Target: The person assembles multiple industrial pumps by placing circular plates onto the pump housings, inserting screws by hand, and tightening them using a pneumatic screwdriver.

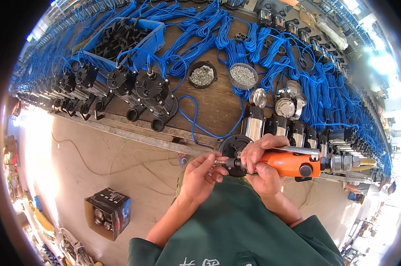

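My right hand is wrapped round an orange air screwdriver with a silver lever, held level with its nose to the left. At its black nose, my left hand pinches a small metal screw. Just behind the nose is a round black pump base at the table's front edge, partly hidden by my right hand and the tool. A steel pump body lies behind it, and a blue cable loops along the bench to the left.
Two bowls of small screws, one black and one grey, stand mid-bench. Several black-topped pumps line the left front edge. Coiled blue cables and a blue crate lie behind. A carton sits on the floor.
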The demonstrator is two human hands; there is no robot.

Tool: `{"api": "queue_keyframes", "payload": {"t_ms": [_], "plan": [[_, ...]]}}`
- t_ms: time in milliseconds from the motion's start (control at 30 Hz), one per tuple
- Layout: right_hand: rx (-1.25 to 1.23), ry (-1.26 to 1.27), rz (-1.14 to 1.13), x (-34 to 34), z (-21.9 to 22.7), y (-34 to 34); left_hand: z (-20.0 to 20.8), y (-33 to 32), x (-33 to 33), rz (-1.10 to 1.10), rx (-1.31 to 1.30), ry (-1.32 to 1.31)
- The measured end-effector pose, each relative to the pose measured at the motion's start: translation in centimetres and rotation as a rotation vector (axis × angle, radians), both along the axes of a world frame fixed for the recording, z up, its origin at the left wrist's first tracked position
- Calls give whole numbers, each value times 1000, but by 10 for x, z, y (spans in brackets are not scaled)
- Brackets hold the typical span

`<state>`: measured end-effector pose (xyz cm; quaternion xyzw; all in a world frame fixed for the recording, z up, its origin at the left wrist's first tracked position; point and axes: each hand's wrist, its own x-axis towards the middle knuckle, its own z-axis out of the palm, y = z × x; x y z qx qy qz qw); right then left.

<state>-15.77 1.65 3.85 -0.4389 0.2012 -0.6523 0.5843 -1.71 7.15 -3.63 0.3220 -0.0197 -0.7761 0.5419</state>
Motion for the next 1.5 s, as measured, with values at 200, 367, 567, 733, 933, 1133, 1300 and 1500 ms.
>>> {"api": "queue_keyframes", "payload": {"t_ms": [200,367,567,733,933,1133,1300,1500], "plan": [[-124,85,65,-7,-13,-5,2,-5,-6,-29,-13,-128],[-104,178,-10,-9,-21,-15,-11,-26,2,-193,-264,-549],[-33,247,35,-5,-34,-19,-33,-27,1,-106,-477,-703],[-38,374,22,3,-34,-18,-29,-24,-7,-52,-401,-749],[-43,439,57,13,-34,-20,-43,-13,-5,70,-162,-364],[-69,511,90,6,-37,-20,-53,-10,14,344,26,-67],[-80,377,74,1,-15,-18,-22,-13,20,240,0,-103],[-81,78,9,-1,1,-15,-4,-18,8,61,-93,-74]]}}
